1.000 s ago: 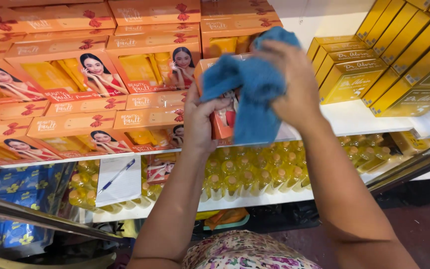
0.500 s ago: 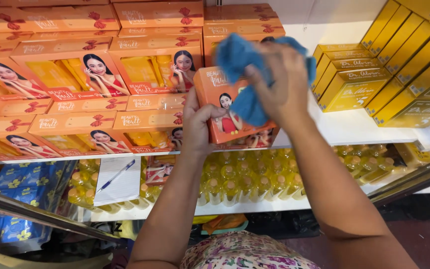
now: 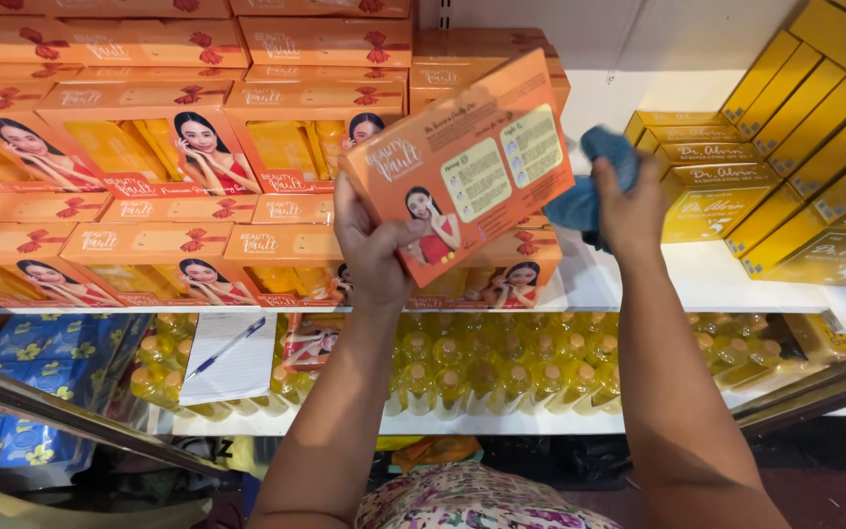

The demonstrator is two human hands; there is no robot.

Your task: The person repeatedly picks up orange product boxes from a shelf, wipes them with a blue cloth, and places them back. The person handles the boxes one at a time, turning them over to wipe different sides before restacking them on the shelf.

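1. Nearest the camera, at the bottom edge, is a floral-patterned garment [image 3: 482, 500] on the person's front, with both bare forearms rising from it toward the shelves.

2. The left hand [image 3: 372, 245] is clamped on an orange gift box [image 3: 462, 167], thumb across its lower left face and fingers behind. The box is held tilted in the air in front of the shelf, its printed back panel turned to the camera (a picture of a woman sits at its lower corner).

3. The right hand [image 3: 631, 211] is closed around a bunched blue cloth [image 3: 589, 186], just beside the right edge of the held box. Whether the cloth touches the box cannot be told.

4. Below the hands, a lower shelf carries rows of small yellow bottles [image 3: 501, 367] with pale caps. At its left end a white notepad [image 3: 237, 358] lies over some bottles with a blue pen [image 3: 228, 348] resting on it.

5. To the far left, lower down, are blue packages [image 3: 41, 367] with a flower print, partly behind a metal bar.

6. Farther back, the white shelf [image 3: 697, 274] holds stacked orange boxes [image 3: 149, 147] of the same kind, filling its left and middle.

7. On the right of that shelf, yellow cartons [image 3: 785, 147] stand in slanted rows, well apart from the held box.
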